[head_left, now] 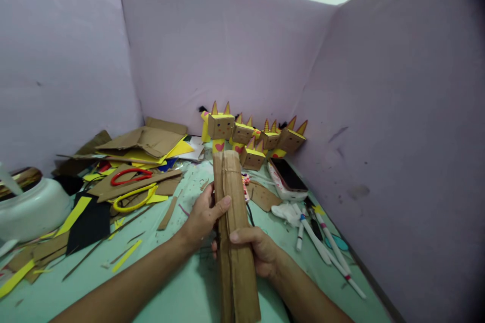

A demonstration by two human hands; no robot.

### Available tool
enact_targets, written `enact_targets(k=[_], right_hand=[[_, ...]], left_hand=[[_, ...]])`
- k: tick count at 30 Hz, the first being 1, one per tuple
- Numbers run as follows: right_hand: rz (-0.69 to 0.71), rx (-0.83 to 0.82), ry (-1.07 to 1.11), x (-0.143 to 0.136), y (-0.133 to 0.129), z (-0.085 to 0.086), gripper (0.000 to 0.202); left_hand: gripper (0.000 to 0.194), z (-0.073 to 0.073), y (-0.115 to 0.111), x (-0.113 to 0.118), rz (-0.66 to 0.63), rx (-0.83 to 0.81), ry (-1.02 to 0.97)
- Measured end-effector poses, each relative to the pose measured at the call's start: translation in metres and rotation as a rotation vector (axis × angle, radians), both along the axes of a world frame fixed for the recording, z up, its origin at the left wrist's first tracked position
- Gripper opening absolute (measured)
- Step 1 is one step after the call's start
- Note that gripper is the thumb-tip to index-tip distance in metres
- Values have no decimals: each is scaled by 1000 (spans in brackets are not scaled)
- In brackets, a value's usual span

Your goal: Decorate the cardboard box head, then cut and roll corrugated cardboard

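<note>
A long folded strip of brown cardboard [240, 267] stretches from the bottom edge up to the middle of the head view, with a lengthwise seam down it. My left hand [202, 214] grips its left side, thumb on the front face. Lower down, my right hand [261, 250] holds the right edge, thumb also on the front. The other fingers of both hands are mostly hidden behind the cardboard. Just beyond its top end stand several small cardboard box figures [221, 126] with yellow horns and red hearts.
Left lie stacked cardboard [147, 141], red scissors [131, 175], yellow scissors [134, 199], black paper [88, 222] and a white pot [36, 212]. Right are a phone [289, 174] on a white box and white pens [314, 237]. Purple panels [227, 45] enclose the green table [166, 282].
</note>
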State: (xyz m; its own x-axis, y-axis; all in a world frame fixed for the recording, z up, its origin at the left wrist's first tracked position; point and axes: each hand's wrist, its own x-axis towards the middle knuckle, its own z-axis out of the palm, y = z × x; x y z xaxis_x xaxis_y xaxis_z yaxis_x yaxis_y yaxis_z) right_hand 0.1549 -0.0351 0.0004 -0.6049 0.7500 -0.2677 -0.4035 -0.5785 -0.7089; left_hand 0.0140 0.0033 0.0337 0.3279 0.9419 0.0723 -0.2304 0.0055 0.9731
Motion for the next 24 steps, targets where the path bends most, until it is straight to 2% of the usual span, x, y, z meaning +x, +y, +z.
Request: enact_targets(k=[3, 6, 11, 14, 18, 21, 24], right_hand=[[-27, 19, -8, 0, 0, -1, 35], [-40, 30, -23, -2, 1, -1, 31], [-16, 49, -48, -6, 1, 3, 33], [-10, 58, -75, -6, -1, 8, 38], [-29, 48, -122, -6, -2, 11, 36], [-45, 30, -152, -8, -2, 12, 35], [-88, 24, -172, -10, -2, 14, 42]], left_hand=[[67, -3, -1, 0, -73, -74, 3], [61, -6, -3, 2, -124, -167, 57], [39, -3, -8, 7, -73, -286, 98], [33, 2, -9, 6, -82, -347, 82], [40, 4, -10, 4, -135, -443, 30], [47, 2, -12, 5, -132, -504, -14], [49, 0, -16, 6, -112, -537, -51]])
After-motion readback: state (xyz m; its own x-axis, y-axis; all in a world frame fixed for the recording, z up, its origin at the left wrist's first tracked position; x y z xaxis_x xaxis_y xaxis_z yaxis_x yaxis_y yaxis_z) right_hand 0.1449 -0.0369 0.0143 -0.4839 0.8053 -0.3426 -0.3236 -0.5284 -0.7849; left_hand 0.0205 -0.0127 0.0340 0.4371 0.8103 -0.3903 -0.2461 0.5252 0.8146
